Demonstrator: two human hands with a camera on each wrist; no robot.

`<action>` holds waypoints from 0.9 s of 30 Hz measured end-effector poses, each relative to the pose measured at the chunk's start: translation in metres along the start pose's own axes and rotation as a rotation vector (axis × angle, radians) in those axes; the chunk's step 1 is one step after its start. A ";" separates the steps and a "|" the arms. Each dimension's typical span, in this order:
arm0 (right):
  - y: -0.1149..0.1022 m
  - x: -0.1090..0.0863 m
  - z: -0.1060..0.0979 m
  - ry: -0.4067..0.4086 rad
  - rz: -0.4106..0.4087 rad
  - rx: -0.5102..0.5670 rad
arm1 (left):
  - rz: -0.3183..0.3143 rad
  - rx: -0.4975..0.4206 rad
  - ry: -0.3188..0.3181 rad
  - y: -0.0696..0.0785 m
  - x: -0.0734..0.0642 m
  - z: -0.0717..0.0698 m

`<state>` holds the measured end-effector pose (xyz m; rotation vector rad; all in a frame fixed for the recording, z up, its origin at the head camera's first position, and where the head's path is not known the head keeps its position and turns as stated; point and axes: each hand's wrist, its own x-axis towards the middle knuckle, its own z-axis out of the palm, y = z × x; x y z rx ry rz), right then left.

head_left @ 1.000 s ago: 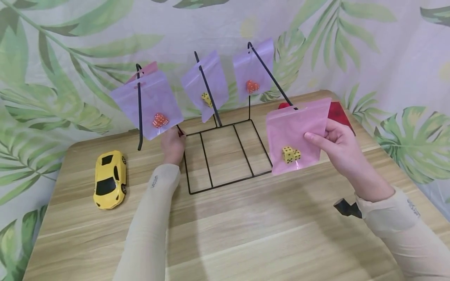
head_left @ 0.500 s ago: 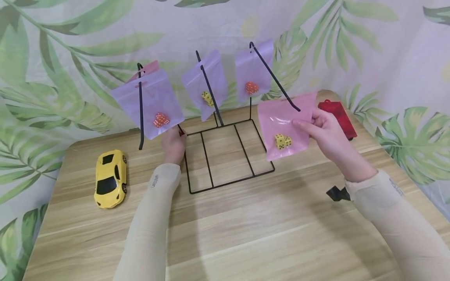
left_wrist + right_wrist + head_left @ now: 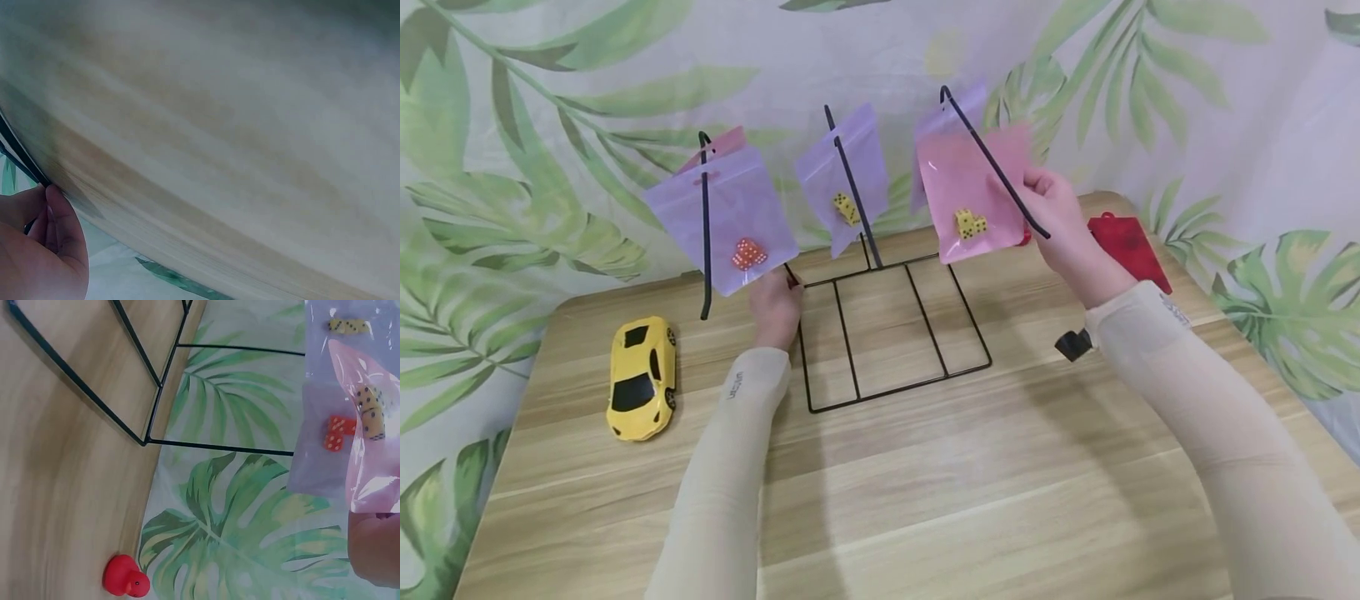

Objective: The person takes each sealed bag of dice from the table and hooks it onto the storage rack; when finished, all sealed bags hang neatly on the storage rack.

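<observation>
My right hand (image 3: 1063,229) pinches the right edge of a pink zip bag (image 3: 943,179) holding yellow dice (image 3: 968,223). That bag hangs at the right rod of a black wire rack (image 3: 901,390); whether the rod passes through its hole, I cannot tell. Behind it is a purple bag (image 3: 312,469) with red dice (image 3: 335,428). On the middle rod hangs another purple bag (image 3: 820,171) with yellow dice. The left rod carries a purple bag (image 3: 722,208) with red dice, a pink bag (image 3: 727,143) behind it. My left hand (image 3: 772,307) pinches the rack's wire at the back left corner.
A yellow toy car (image 3: 642,379) stands left on the wooden table (image 3: 925,500). At the right back lies a red object (image 3: 1126,250), partly behind my right forearm. A red rubber duck (image 3: 125,576) sits beside the rack. Leaf-patterned cloth (image 3: 625,50) hangs behind.
My right hand has carried the pink bag up, back and leftward, from the right rod's front end to near the purple bag. My left hand keeps its hold on the rack.
</observation>
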<state>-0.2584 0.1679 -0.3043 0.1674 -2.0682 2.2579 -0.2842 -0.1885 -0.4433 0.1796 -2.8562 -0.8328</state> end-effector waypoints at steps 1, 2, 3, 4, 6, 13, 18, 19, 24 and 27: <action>0.000 0.004 0.002 0.012 -0.002 -0.004 | 0.000 0.005 -0.003 0.000 0.000 0.000; -0.001 0.008 0.003 0.017 0.001 0.001 | 0.001 0.007 -0.004 0.001 0.000 0.000; -0.001 0.011 0.004 0.021 0.004 0.008 | 0.003 0.008 -0.004 0.001 0.000 0.000; -0.001 0.014 0.005 0.024 0.006 0.013 | 0.004 0.011 -0.003 0.001 0.000 0.000; -0.001 0.018 0.006 0.025 0.016 0.029 | 0.004 0.018 -0.001 0.001 -0.001 0.000; 0.011 0.004 -0.005 0.050 0.136 -0.103 | -0.022 -0.002 -0.018 -0.001 -0.002 0.000; 0.032 -0.020 -0.023 -0.024 0.226 -0.324 | -0.047 -0.003 0.012 -0.013 -0.004 -0.004; 0.037 -0.027 -0.029 -0.052 0.239 -0.358 | -0.048 0.003 0.013 -0.015 -0.004 -0.004; 0.055 -0.061 -0.043 -0.231 0.239 -0.503 | -0.046 0.049 0.004 -0.027 -0.006 0.000; 0.060 -0.080 -0.038 -0.367 0.180 -0.629 | -0.058 0.078 -0.031 -0.034 -0.007 0.005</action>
